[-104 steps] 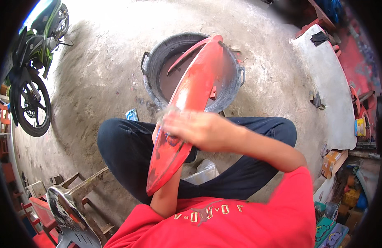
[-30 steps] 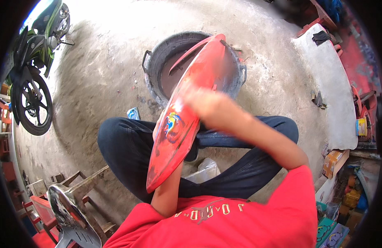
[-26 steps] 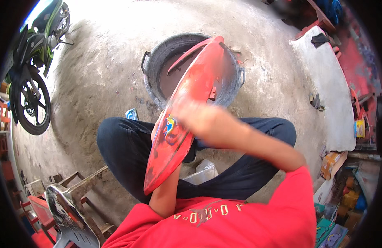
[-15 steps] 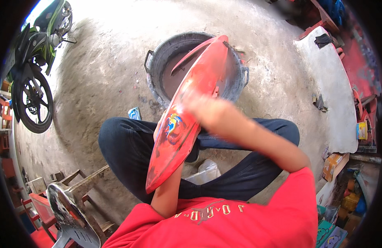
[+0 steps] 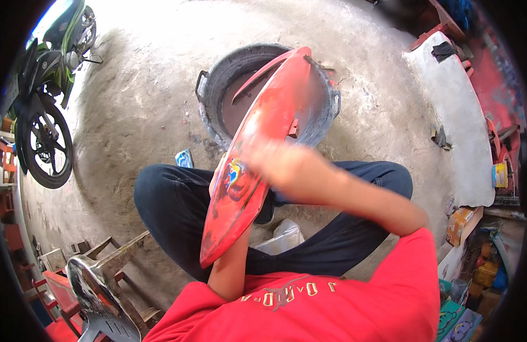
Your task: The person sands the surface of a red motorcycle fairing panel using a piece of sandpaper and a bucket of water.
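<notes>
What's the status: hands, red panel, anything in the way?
Left hand mostly hidden behind panel. Right hand blurred, at panel's upper face, grip unclear. Panel's far end over tub; right hand blocks part from view.

Your red panel (image 5: pixel 260 121) looks like glossy, scuffed plastic; your trousers (image 5: pixel 171 200) are matt cloth; the floor (image 5: pixel 144 91), rough concrete.

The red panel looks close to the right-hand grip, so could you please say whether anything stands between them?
Nothing visible stands between them: the blurred right-hand grip lies over the red panel, though anything beneath that grip is hidden.
</notes>
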A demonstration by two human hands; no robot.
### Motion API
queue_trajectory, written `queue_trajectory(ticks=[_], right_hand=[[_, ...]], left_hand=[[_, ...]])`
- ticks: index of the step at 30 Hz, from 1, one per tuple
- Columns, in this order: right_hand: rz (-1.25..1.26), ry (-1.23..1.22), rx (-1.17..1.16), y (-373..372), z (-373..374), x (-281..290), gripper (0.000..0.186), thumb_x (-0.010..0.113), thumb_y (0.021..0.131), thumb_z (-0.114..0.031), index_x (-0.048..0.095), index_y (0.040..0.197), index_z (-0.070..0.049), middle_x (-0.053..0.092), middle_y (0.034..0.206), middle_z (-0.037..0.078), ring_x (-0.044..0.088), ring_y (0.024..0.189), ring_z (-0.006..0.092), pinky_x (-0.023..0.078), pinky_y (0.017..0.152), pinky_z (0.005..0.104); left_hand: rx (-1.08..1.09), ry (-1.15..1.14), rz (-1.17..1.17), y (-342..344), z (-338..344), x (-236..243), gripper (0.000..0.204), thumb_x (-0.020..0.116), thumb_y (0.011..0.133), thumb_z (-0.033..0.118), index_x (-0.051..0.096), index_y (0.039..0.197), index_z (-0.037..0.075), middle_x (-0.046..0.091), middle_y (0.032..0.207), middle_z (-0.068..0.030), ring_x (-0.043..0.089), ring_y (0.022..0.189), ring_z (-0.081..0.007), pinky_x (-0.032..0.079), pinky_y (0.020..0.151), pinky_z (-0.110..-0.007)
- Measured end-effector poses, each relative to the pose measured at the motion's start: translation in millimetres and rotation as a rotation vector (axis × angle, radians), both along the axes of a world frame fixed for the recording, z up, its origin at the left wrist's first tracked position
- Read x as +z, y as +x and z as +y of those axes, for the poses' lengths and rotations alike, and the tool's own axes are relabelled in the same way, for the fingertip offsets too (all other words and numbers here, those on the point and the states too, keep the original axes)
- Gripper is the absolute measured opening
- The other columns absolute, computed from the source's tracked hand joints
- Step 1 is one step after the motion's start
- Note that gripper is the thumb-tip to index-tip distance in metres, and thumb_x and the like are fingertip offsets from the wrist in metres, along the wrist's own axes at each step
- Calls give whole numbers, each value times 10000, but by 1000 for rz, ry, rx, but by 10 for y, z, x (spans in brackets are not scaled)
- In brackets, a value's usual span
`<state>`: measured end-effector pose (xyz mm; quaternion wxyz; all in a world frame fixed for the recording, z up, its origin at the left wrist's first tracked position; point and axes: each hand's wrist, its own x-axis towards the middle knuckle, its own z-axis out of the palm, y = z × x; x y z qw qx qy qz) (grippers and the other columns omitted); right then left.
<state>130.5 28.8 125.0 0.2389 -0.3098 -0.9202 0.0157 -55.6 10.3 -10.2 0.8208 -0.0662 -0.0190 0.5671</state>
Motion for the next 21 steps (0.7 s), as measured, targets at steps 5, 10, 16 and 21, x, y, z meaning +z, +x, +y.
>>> queue_trajectory(ticks=[5,10,16,21], right_hand=[[-53,-181,13,-83,-109,62,408,542,947,-72,622,1327,55,680,1311,251,661,1260,354,522,1093,438],[-9,-85,-83,230,299,-142,415,573,927,-123,629,1289,72,699,1254,248,711,1143,347,573,1005,420],[21,12,6,64,246,-141,414,590,930,-104,626,1299,82,695,1276,256,689,1213,345,559,1047,391],[-17,-71,-25,-14,178,-125,436,604,904,-99,615,1302,78,684,1292,254,680,1221,348,550,1058,398]], left_hand=[[-98,75,-72,71,69,174,457,417,1095,228,542,1400,-89,658,1317,-280,677,1172,-390,535,1063,-507],[-209,-97,-52,85,-79,387,457,407,1100,247,559,1379,-81,662,1304,-279,671,1180,-390,539,1055,-501],[-3,-82,17,-16,-77,-19,451,431,1096,265,568,1365,-70,688,1250,-280,709,1100,-384,575,997,-537],[-61,-113,-12,-14,-77,231,461,434,1094,282,562,1388,-49,658,1315,-269,660,1180,-402,526,1041,-580]])
